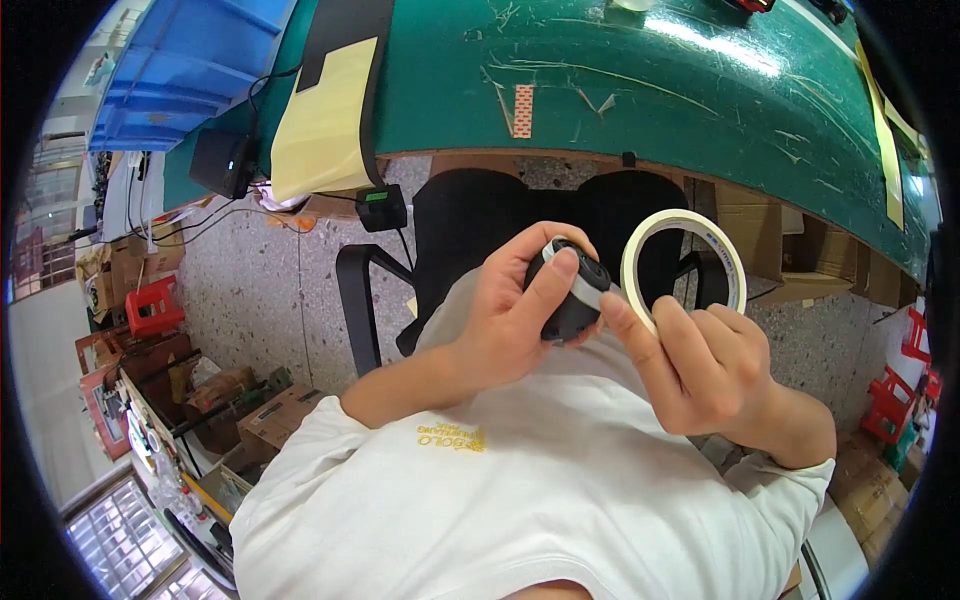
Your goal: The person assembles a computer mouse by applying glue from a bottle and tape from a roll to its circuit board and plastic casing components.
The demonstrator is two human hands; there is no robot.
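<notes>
Above my lap, my left hand (508, 325) is closed around a small black rounded device (572, 315), its thumb pressing on the upper side. A pale strip of tape (587, 292) lies across the device and reaches toward my right hand (705, 368). The right fingers are curled around the lower edge of a cream masking tape roll (680, 219), which stands up with its hole showing. My right fingertip is close beside the device; whether it touches is hard to tell. The device's underside is hidden by my left fingers.
A green-topped workbench (600, 120) runs ahead, bearing a yellow sheet (330, 120), a red-and-white patterned strip (523, 110) and a blue bin (190, 70). A black box (382, 208) hangs at its edge by a cable. Cardboard boxes (285, 418) and red stools (155, 305) stand around.
</notes>
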